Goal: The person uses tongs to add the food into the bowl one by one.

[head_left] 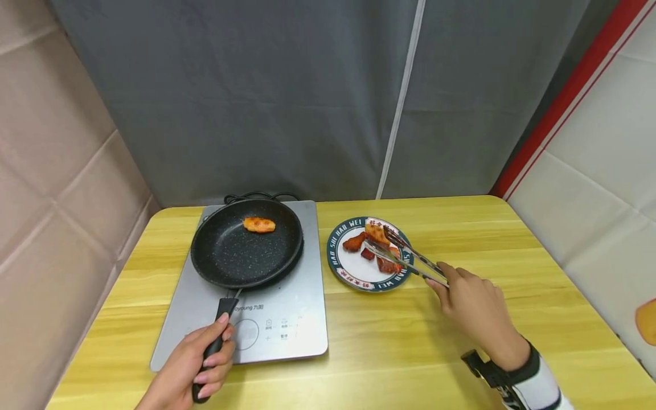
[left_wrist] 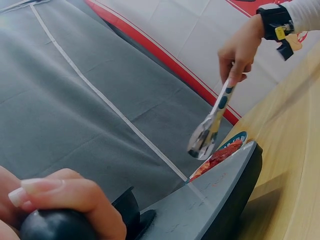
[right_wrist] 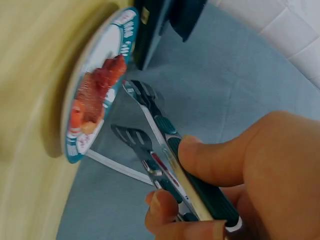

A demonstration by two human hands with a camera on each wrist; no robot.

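Observation:
My left hand (head_left: 197, 356) grips the black handle (head_left: 212, 347) of a frying pan (head_left: 246, 256). One orange-brown piece of food (head_left: 259, 225), resembling a chicken wing, lies in the pan's far half. Metal tongs (head_left: 417, 263) are in my right hand (head_left: 474, 304), held between thumb and fingers. Their two tips are spread over a round plate (head_left: 351, 276) with a dark green lettered rim. Several reddish-brown food pieces (right_wrist: 92, 92) lie on that plate. In the right wrist view the tong tips (right_wrist: 132, 135) stand apart from the food, with nothing between them.
The pan is on a flat silver induction cooker (head_left: 287, 336), left of the plate. A black cable (head_left: 261, 195) runs behind it. The wooden table (head_left: 369, 353) meets a grey curtain (head_left: 266, 102) at the back and pale panels (head_left: 605, 171) at the sides.

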